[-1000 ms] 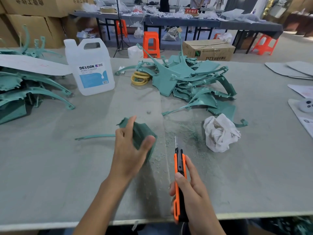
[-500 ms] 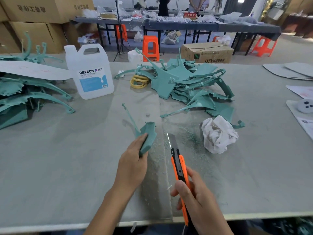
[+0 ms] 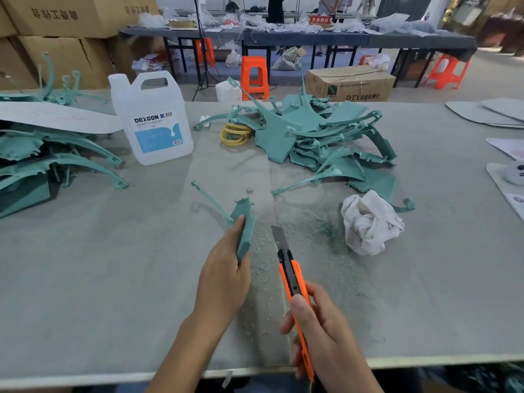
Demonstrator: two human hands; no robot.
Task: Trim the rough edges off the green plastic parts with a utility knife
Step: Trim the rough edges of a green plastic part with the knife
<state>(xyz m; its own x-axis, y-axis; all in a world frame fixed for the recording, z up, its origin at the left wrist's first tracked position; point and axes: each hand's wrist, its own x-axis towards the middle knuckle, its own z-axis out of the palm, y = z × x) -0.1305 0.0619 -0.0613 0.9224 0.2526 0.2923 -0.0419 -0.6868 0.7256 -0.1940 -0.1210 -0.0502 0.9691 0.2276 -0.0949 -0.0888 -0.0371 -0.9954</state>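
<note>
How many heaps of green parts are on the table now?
2. The left heap lies at the table's left edge, partly out of frame; the centre heap lies right of the white jug. One more part is held in the left hand.

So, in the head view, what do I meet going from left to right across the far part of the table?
First the stack of green parts → white jug → middle pile of green parts → grey sheets at the right edge.

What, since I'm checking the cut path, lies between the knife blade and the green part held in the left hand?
In the head view, only table with green shavings shows between the blade of the utility knife and the green part.
</note>
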